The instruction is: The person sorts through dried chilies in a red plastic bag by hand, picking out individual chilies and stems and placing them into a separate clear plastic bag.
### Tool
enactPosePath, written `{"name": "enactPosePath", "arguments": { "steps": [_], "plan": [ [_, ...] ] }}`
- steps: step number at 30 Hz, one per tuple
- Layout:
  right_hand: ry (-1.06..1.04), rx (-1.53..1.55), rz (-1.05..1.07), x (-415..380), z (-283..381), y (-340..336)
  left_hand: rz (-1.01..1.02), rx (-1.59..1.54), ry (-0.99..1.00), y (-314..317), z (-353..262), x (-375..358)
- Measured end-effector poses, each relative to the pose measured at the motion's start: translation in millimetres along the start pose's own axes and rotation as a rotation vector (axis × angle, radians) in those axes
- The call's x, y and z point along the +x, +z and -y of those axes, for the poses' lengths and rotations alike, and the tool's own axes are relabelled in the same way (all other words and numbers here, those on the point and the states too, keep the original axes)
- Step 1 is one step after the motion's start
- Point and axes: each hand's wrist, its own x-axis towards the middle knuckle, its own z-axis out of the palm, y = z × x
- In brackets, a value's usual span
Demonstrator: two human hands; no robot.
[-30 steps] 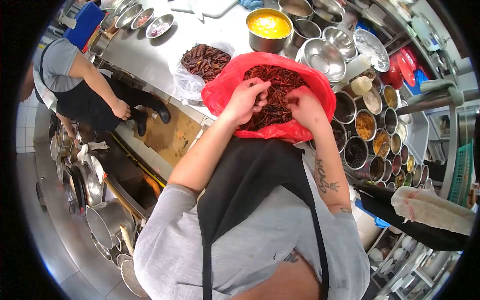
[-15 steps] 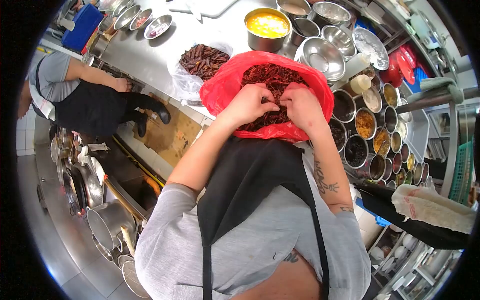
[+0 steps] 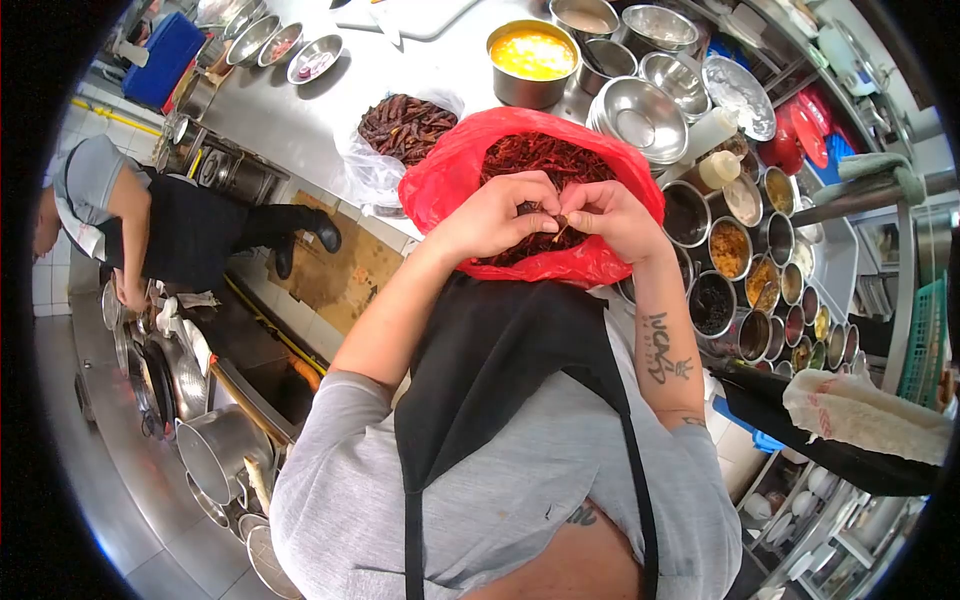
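A red plastic bag (image 3: 430, 185) full of dried red chillies (image 3: 540, 155) stands open at the counter's near edge. Over its mouth, my left hand (image 3: 510, 210) pinches a dark dried chilli (image 3: 535, 212) between thumb and fingers. My right hand (image 3: 608, 215) meets it there, thumb and forefinger closed on the chilli's pale stem end. Most of the pod is hidden by my fingers. Just left of the red bag, a clear plastic bag (image 3: 372, 180) holds larger dark dried chillies (image 3: 405, 128).
Behind the bags stands a pot of yellow liquid (image 3: 535, 65), with stacked steel bowls (image 3: 640, 115) beside it. Several containers of ingredients (image 3: 730, 248) crowd the right side. At left, a co-worker (image 3: 170, 215) stands by stacked pans and a large pot (image 3: 220, 445).
My hands have risen slightly out of the chillies and turned, bringing a chilli into view between them. The co-worker's arm has swung from the counter down to the pans.
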Motion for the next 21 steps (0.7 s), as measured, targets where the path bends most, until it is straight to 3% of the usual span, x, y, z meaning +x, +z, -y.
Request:
{"name": "enactPosePath", "arguments": {
  "steps": [3,5,8,9,12,18,21],
  "plan": [
    [0.019,0.061,0.073,-1,-8,-2,0.054,-0.031,-0.043,-2,-4,-3],
    [0.071,0.041,0.098,-2,-13,-4,0.129,0.114,-0.021,-3,-5,-4],
    [0.008,-0.542,0.161,-2,3,7,0.236,0.26,-0.037,-5,-8,-7],
    [0.024,-0.552,0.166,-3,6,9,0.275,0.294,-0.051,-6,-10,-9],
    [-0.066,-0.197,0.194,0,5,10,0.262,0.077,-0.009,-17,-18,-5],
    [-0.14,-0.022,0.195,0,11,14,0.296,-0.146,-0.092,-31,-18,-6],
    [-0.168,-0.512,-0.108,-5,25,7,0.241,-0.229,-0.14,-42,-18,-13]
  ]
}}
